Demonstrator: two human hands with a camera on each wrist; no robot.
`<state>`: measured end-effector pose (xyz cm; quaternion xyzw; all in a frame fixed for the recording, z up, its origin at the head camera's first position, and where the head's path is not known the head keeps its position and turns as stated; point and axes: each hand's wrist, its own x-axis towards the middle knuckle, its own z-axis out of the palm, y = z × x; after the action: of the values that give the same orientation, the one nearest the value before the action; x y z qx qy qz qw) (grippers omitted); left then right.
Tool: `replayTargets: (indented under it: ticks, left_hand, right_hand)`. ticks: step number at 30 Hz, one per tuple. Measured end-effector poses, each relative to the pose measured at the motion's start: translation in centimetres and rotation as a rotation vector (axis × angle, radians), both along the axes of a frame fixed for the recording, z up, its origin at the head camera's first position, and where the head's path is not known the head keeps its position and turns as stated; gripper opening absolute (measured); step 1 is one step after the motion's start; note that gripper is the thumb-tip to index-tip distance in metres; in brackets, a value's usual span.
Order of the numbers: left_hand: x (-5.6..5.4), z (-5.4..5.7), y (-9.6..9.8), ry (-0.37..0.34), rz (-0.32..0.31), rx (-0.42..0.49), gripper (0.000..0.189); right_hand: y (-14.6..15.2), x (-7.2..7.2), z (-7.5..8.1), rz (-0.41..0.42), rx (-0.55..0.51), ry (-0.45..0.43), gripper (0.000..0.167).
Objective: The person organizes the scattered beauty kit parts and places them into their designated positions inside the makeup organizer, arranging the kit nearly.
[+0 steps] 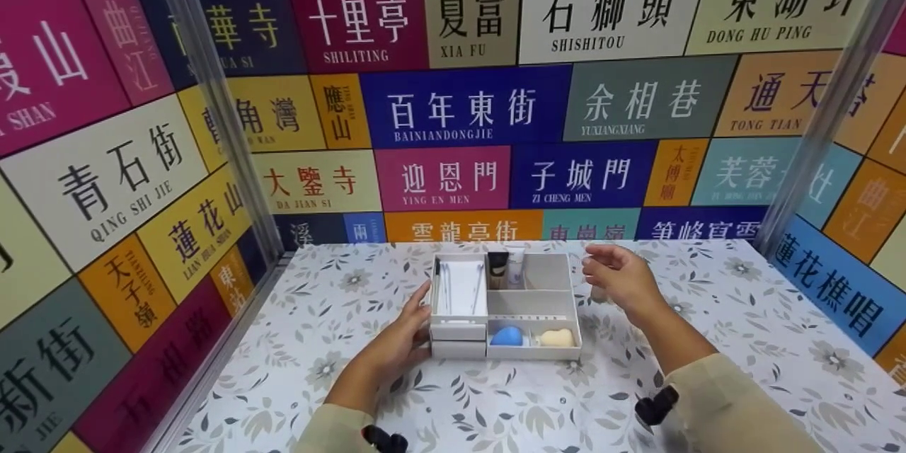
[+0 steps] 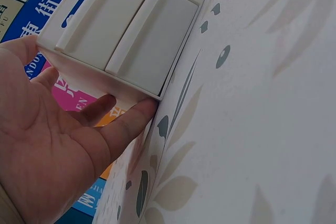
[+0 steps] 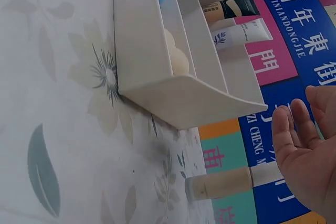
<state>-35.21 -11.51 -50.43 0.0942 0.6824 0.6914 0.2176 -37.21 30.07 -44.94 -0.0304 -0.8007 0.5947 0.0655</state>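
A white desktop organizer stands on the table. My left hand is at its left side; in the left wrist view, fingertips touch the box's lower edge beside two small drawers. To the right of the organizer, my right hand hovers with loosely bent fingers. Close by it, a beige bottle with a white cap stands upright on the table, and the hand partly covers the cap in the right wrist view.
The organizer holds cotton swabs, a black-capped tube, a white tube, a blue sponge and a cream sponge. Sign-printed walls rise behind the leaf-patterned table and along its sides.
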Motion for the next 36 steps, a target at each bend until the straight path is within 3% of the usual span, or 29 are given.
replayTargets:
  ticks: [13, 22, 31, 36]
  left_hand:
    - [-0.3, -0.1, 0.0, -0.017, 0.011, -0.025, 0.057]
    - [-0.2, -0.1, 0.0, 0.002, 0.004, -0.023, 0.058]
    - [-0.2, -0.2, 0.0, 0.001, -0.01, 0.012, 0.059]
    - [-0.2, -0.1, 0.0, -0.005, -0.009, -0.003, 0.058]
  right_hand:
    - [2.6, 0.6, -0.5, -0.05, 0.029, 0.015, 0.049]
    - [3.8, 0.6, -0.4, -0.082, 0.066, -0.07, 0.055]
    - [4.6, -0.1, -1.5, -0.101, 0.046, 0.001, 0.054]
    - [5.0, -0.8, -2.2, -0.129, 0.054, -0.061, 0.058]
